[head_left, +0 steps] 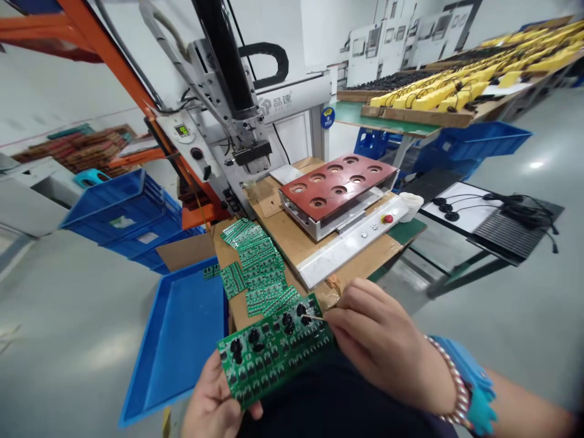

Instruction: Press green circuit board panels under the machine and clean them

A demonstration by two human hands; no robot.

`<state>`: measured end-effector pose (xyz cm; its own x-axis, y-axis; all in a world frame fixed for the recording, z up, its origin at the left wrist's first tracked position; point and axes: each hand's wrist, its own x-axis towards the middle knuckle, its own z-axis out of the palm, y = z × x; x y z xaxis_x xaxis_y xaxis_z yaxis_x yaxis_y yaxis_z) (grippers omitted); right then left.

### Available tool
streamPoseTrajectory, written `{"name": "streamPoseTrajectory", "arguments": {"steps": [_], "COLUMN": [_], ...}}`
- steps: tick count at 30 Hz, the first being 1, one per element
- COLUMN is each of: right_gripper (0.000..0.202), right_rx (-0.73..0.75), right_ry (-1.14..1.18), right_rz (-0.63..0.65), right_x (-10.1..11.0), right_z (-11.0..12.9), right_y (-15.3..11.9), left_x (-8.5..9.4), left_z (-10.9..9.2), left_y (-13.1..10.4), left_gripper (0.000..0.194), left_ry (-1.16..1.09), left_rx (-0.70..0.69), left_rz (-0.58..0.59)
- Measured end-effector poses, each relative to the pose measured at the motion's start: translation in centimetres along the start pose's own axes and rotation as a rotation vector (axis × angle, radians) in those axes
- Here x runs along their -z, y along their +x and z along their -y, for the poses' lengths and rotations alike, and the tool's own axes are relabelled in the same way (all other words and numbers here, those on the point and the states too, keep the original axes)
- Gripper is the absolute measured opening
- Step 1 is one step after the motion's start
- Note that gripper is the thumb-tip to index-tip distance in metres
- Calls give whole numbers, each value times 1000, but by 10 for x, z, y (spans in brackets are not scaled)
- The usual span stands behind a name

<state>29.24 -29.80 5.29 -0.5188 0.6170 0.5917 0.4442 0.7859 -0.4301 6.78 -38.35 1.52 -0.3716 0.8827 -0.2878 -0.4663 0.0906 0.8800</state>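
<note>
My left hand grips the lower left corner of a green circuit board, thumb on top. The board is tilted toward me and carries glossy black blobs along its upper part and rows of small components below. My right hand pinches a thin pale stick, whose tip meets the black blob near the board's right end. Beyond the held board, many similar green boards lie overlapping on the wooden table.
A blue tray sits left of the table, near stacked blue crates. Ahead stands a machine with a red plate with round holes and a white panel bearing a red button. Cables lie on a side stand.
</note>
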Motion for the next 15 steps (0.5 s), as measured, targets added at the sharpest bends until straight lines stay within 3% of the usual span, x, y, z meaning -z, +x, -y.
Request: {"name": "streamPoseTrajectory", "arguments": {"steps": [15], "right_gripper": [14], "right_rx": [-24], "right_ry": [-10], "right_rz": [-29], "right_x": [2], "right_z": [-3], "right_y": [-1], "left_x": [-1], "left_z": [0], "left_y": [0], "left_gripper": [59], "left_ry": [11], "left_rx": [5], "left_rz": [-21]}}
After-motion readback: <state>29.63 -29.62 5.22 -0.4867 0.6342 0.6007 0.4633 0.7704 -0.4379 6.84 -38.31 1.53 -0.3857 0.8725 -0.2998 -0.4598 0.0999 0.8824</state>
